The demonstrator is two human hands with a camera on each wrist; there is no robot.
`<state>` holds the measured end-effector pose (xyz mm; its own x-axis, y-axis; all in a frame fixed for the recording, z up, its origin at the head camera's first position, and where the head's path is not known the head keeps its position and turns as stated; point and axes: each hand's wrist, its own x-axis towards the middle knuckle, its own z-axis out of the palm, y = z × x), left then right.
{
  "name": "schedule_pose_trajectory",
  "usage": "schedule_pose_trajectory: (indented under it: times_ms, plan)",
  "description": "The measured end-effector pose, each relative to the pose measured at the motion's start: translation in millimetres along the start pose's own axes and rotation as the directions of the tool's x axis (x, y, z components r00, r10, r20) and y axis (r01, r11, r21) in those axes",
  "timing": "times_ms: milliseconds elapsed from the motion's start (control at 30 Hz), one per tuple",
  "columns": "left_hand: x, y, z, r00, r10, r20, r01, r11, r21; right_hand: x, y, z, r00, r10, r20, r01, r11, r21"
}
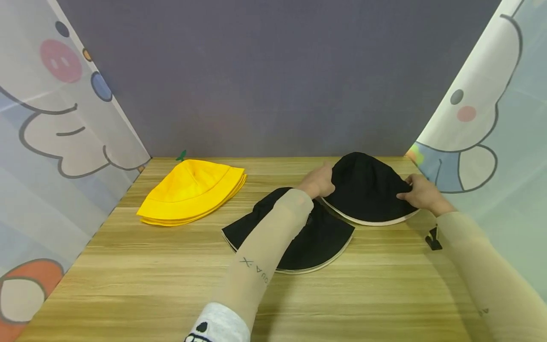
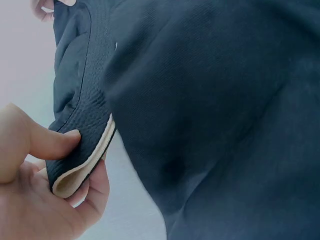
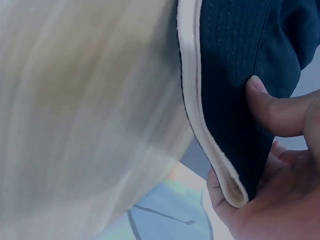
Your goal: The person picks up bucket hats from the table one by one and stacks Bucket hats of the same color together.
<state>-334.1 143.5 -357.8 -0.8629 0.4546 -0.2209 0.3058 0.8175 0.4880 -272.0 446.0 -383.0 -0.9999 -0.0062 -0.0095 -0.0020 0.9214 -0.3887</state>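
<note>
Both hands hold a black bucket hat with a pale edge, folded flat, at the back right of the table. My left hand pinches one end of its brim; in the left wrist view the thumb lies on top and the fingers beneath. At the opposite end my right hand grips the brim between thumb and fingers. Another folded black hat lies in the middle, partly hidden under my left forearm. It fills much of the left wrist view as dark cloth.
A stack of folded yellow hats with a green sprout on top lies at the left. Behind the wooden table stands a grey panel. Cartoon-printed sheets flank both sides. A small black piece is near my right forearm.
</note>
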Motion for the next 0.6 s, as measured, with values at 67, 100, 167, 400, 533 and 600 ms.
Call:
schedule_pose_trajectory:
  times_ms: [67,100,167,400,533,600]
  plan:
    - [-2.3,-1.9,-4.9,1.000,0.010,-0.010,-0.010,1.000,0.019,0.3,-2.7,-3.8,1.000,0.011,0.010,-0.011,1.000,-0.002]
    - [-3.9,-2.9,-7.4,1.000,0.016,-0.017,-0.015,0.999,0.032,0.5,-4.4,-5.7,1.000,0.018,0.017,-0.018,1.000,-0.004]
    - [-7.5,-4.8,-13.2,0.999,0.037,-0.031,-0.036,0.998,0.045,0.2,-7.7,-9.5,0.999,0.030,0.025,-0.030,1.000,0.001]
    - [-17.0,-17.9,-34.0,0.994,0.097,-0.054,-0.097,0.995,-0.004,2.3,-22.6,-18.3,0.999,0.019,0.030,-0.020,1.000,0.022]
    - [-21.6,-27.2,-45.4,0.990,0.124,-0.063,-0.126,0.991,-0.036,3.4,-32.7,-21.9,0.999,0.016,0.045,-0.017,0.999,0.030]
    - [-24.5,-32.4,-50.6,0.989,0.135,-0.067,-0.138,0.989,-0.043,3.6,-39.1,-22.9,0.999,0.007,0.045,-0.009,0.999,0.039]
